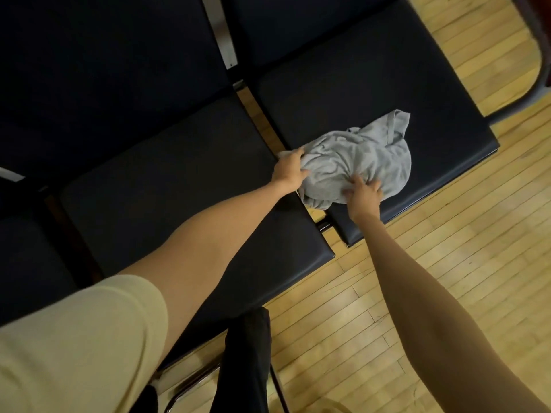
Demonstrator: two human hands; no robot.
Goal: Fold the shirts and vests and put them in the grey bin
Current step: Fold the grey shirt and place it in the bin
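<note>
Two hands of yours are on the crumpled grey shirt point(357, 158) — your left hand point(289, 169) grips its left edge, your right hand point(364, 195) pinches the near edge. It lies bunched on the right-hand dark seat point(351, 84), overhanging the gap — wooden floor point(447, 263) below.

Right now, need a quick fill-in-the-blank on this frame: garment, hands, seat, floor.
1. The crumpled garment is ____ in colour.
2. It lies on a dark ____.
3. The number of hands holding the garment, left hand and right hand, is ____.
4. The floor is made of ____.

Missing words: grey; seat; two; wood
</note>
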